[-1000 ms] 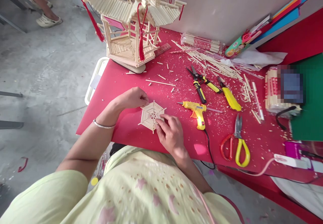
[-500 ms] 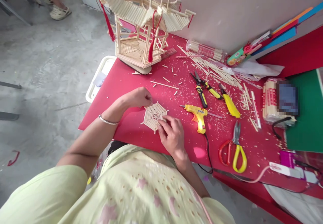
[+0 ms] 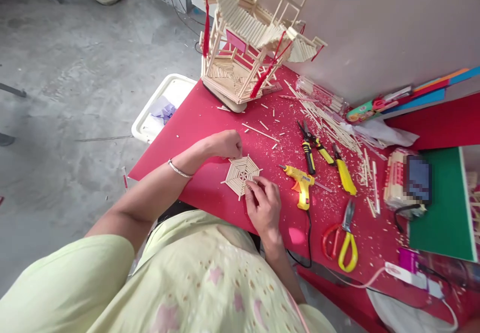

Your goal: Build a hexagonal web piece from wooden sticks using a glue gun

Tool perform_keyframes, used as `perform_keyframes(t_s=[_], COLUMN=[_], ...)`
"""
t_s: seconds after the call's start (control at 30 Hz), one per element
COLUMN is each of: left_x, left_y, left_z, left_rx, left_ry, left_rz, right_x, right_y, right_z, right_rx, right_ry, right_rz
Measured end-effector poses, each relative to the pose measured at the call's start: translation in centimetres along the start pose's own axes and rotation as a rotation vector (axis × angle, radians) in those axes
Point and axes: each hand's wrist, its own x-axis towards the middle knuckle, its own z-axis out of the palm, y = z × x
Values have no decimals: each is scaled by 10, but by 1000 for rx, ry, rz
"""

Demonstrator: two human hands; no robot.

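Observation:
A flat hexagonal web of thin wooden sticks [image 3: 240,174] lies on the red tabletop, its spokes poking out past the corners. At its lower right side, my right hand [image 3: 264,204] has thumb and fingertips closed on it. My left hand [image 3: 228,144] is curled closed at the web's upper left edge; its fingertips are turned away, so what they hold is hidden. To the right of the web lies a yellow hot glue gun [image 3: 301,185] with a glue stick in its back. Behind the hands stands a pavilion model made of sticks [image 3: 240,80], with red tassels.
Cutting pliers [image 3: 308,155], a yellow-handled knife [image 3: 345,175] and red-and-yellow scissors [image 3: 347,238] lie at the right. Loose sticks [image 3: 330,120], shavings and packed stick bundles [image 3: 395,175] lie beyond. A power strip [image 3: 407,275] is at lower right. A white stool [image 3: 144,133] stands left.
The camera view has shifted, so the table's things appear moved. My left hand has turned, with its knuckles more upward, staying by the web's edge. My right hand stays on the web.

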Motion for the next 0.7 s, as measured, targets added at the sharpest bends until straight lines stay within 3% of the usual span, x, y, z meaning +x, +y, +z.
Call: perform_keyframes(t_s=[0.7], left_x=[1], left_y=[0], left_z=[0], left_rx=[90], left_ry=[3], left_rz=[-26], right_x=[-2], right_y=[1], right_z=[4], right_rx=[-41], right_ry=[6], right_rz=[-13])
